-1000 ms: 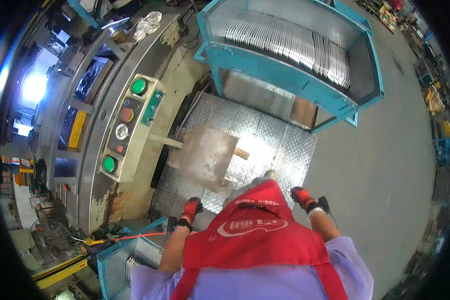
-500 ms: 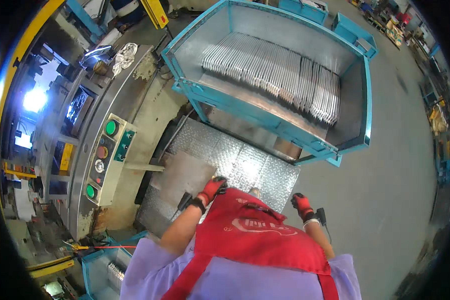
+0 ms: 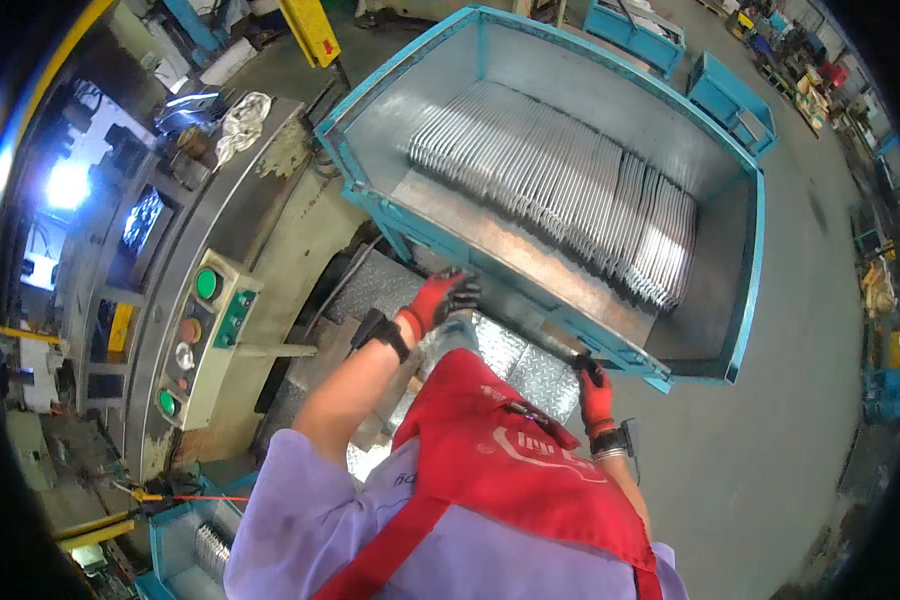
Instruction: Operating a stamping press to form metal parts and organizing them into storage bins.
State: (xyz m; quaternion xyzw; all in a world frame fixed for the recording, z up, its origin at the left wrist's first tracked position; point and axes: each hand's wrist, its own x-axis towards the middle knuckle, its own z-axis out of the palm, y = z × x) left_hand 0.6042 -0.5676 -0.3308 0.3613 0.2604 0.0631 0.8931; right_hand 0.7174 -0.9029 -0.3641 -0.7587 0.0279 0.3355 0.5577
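Note:
My left hand [image 3: 444,299], in a red and black glove, is beside the near side of a large blue-framed metal bin [image 3: 700,372]. Its fingers are apart and nothing shows in them. My right hand [image 3: 595,390], gloved the same way, is by the bin's lower near edge, fingers stretched toward it. Whether either hand touches the bin I cannot tell. Inside the bin stands a long row of thin silvery metal parts [image 3: 560,175], packed upright side by side. Small black devices are strapped at both wrists.
At the left stands a machine with a control box [image 3: 213,318] bearing green and red buttons. Tread plate [image 3: 505,352] covers the floor under me. A smaller blue bin [image 3: 165,545] with metal parts is at the lower left; more blue bins [image 3: 725,95] stand behind.
I have moved closer to the large bin. Both hands have moved forward toward its near side, and the left hand's fingers have spread.

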